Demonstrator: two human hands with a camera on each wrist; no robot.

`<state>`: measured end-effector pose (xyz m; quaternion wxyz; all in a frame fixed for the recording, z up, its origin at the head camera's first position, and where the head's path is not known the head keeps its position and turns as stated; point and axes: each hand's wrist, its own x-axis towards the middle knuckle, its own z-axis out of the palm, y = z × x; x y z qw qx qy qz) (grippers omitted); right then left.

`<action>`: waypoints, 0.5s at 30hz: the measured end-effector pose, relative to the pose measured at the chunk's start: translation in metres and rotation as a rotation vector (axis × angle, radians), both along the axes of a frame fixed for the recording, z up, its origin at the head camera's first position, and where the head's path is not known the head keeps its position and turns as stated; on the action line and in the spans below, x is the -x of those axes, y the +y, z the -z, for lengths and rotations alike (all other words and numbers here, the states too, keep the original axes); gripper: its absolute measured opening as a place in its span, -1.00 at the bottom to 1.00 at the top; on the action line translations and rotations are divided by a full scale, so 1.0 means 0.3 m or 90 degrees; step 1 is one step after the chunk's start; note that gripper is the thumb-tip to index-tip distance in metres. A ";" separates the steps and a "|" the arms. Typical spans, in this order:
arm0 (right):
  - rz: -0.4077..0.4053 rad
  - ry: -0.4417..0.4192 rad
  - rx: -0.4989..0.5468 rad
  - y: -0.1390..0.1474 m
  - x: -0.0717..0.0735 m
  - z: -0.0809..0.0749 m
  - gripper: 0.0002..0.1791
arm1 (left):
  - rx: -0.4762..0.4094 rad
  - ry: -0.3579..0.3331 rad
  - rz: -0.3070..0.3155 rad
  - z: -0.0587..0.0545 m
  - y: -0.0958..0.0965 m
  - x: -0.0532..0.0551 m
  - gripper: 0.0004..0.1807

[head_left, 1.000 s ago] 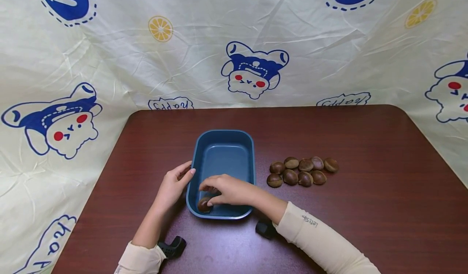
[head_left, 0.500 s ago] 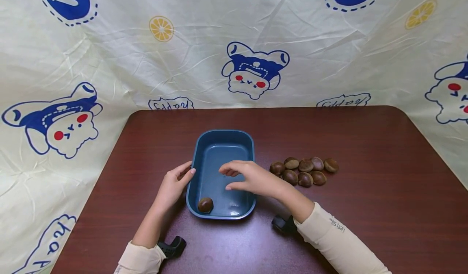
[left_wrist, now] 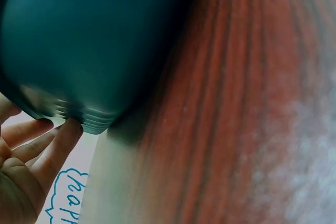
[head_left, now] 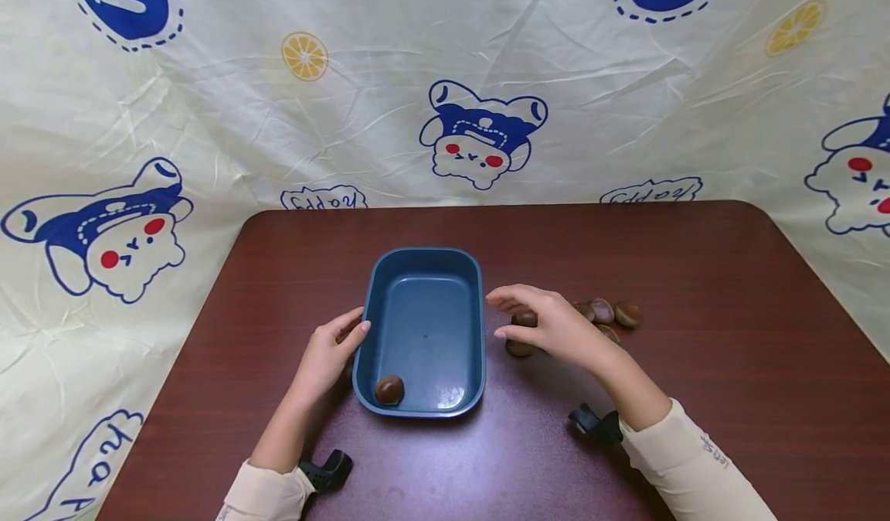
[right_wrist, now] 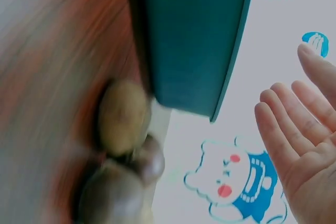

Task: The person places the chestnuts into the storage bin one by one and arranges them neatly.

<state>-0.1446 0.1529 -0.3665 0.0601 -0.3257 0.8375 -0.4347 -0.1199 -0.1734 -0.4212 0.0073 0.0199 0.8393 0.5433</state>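
A blue rectangular tray (head_left: 480, 335) stands on the brown table, with one chestnut (head_left: 389, 389) in its near left corner. My left hand (head_left: 332, 355) touches the tray's left side; in the left wrist view its extended fingertips (left_wrist: 73, 125) rest against the outer wall near the rim. Just right of the tray, my right hand (head_left: 556, 326) hovers over a group of chestnuts (head_left: 628, 315), thumb and fingers spread and nothing held. It hides part of the group. Several chestnuts (right_wrist: 123, 116) show below the bare palm in the right wrist view.
The wooden table (head_left: 730, 335) has rounded far corners. Behind it hangs a white cloth (head_left: 389, 127) printed with cartoon figures and orange slices. A black wrist device (head_left: 327, 471) sits on the left arm, another (head_left: 598, 426) on the right.
My right hand let go of the chestnut in the tray's near left corner, lifted away and moved right, over the chestnut group. The left hand stayed at the tray's side.
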 end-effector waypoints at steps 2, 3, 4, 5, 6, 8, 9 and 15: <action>0.019 -0.004 0.004 0.032 -0.001 0.002 -0.51 | -0.001 0.001 0.001 0.000 -0.001 0.001 -0.57; 0.028 -0.002 0.003 0.048 -0.002 0.003 -0.51 | -0.001 0.001 0.001 0.001 -0.001 0.001 -0.57; 0.038 0.008 -0.002 0.064 -0.003 0.004 -0.51 | -0.003 0.001 0.001 0.001 -0.001 0.001 -0.57; 0.048 0.017 -0.006 0.081 -0.004 0.007 -0.51 | -0.004 0.001 0.000 0.001 -0.001 0.001 -0.57; 0.058 0.028 -0.012 0.098 -0.006 0.010 -0.51 | -0.006 0.000 -0.001 0.001 0.000 0.002 -0.57; 0.081 0.044 -0.027 0.133 -0.010 0.014 -0.52 | -0.010 -0.001 -0.004 0.001 0.000 0.002 -0.57; 0.093 0.051 -0.035 0.150 -0.013 0.017 -0.52 | -0.011 0.000 -0.004 0.001 0.001 0.002 -0.58; 0.147 0.054 -0.066 0.246 -0.028 0.040 -0.54 | -0.014 -0.006 -0.002 -0.023 0.006 -0.006 -0.58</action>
